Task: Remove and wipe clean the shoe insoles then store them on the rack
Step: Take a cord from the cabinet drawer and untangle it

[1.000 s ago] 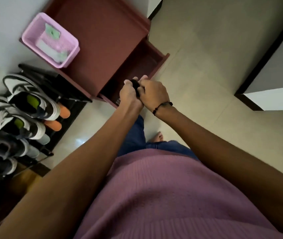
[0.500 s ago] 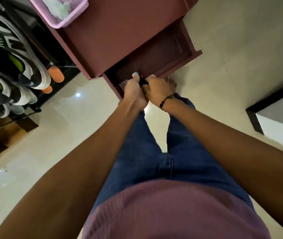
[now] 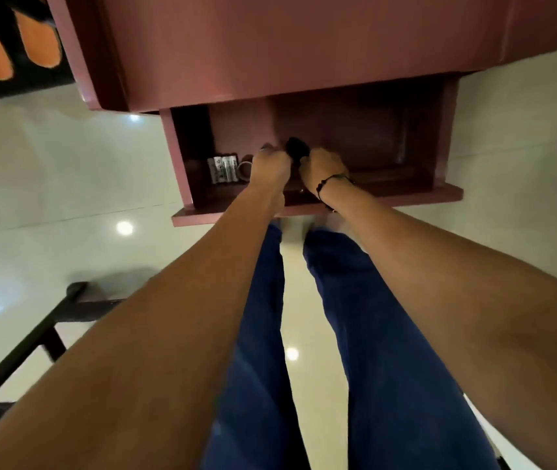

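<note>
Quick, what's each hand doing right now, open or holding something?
Left hand: fingers curled, gripping the small black thing over the open drawer.
Right hand: fingers curled, gripping the same black thing.

— What is the person wearing?
— Blue jeans [image 3: 260,334], a deep blue on both legs. Both forearms are bare, with no sleeve showing on either.
— Anything on the wrists?
— A thin dark bracelet [image 3: 329,182] of small beads circles the right wrist, just behind the right grip [image 3: 321,166]. The left grip [image 3: 270,167] has a painted thumbnail, dark and a little bluish; its wrist is bare.
</note>
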The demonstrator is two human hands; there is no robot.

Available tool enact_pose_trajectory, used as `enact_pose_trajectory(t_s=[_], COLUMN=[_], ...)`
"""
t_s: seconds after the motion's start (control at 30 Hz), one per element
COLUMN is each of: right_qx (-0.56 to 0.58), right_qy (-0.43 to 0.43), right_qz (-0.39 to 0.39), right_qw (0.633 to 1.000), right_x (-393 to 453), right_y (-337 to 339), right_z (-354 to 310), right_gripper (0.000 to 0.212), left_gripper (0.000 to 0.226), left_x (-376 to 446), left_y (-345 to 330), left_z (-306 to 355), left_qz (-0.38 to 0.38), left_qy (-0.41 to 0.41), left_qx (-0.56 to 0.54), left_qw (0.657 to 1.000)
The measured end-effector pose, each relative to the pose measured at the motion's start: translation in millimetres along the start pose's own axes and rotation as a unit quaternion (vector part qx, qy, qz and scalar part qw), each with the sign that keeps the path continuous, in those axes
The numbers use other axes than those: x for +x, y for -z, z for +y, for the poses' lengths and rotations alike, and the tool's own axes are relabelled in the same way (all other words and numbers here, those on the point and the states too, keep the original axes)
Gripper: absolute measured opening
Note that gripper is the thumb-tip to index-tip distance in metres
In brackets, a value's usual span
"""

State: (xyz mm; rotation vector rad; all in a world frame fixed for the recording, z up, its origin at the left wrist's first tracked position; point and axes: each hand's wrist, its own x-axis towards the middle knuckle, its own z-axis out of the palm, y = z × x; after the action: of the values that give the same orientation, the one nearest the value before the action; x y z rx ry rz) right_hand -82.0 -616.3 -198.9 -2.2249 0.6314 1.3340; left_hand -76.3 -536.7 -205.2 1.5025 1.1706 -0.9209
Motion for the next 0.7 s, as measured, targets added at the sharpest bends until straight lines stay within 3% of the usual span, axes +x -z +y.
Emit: enact_pose_trajectory(t_s=[0.1,0.27,0.47,0.57,0.7], right_qx=[-0.001,-0.136,-0.223,-0.293,-0.272], right_qy=[-0.010,-0.009,0.018,-0.044,-0.072], right_qz=[0.006,-0.025,-0.079,-0.068,-0.056], right_qw=[1.000,0.990,0.971,0.953,0.958], right_x=[37,56,30,23,18], right_y=[-12,-24,-12,-20,-22], right_z=[-12,-15,-21,-20,-9], right_gripper=[0.040,0.040,0.047,0.062,0.068], left_gripper=[0.020,0.017,0.024,0.028,0.034], left_x=[15,18,6,-6,-21], left_y=[4,15,32,40,48], left_z=[-3,-8,-20,-20,-32], left_qz=[-0.027,-0.049,-0.025,0.007,0.005], left_qy=[-0.053,-0.116,-0.147,-0.231,-0.343], left_qx=[0.011,-0.015,0.113,0.262,0.459], left_qw=[0.998,0.992,0.982,0.937,0.819])
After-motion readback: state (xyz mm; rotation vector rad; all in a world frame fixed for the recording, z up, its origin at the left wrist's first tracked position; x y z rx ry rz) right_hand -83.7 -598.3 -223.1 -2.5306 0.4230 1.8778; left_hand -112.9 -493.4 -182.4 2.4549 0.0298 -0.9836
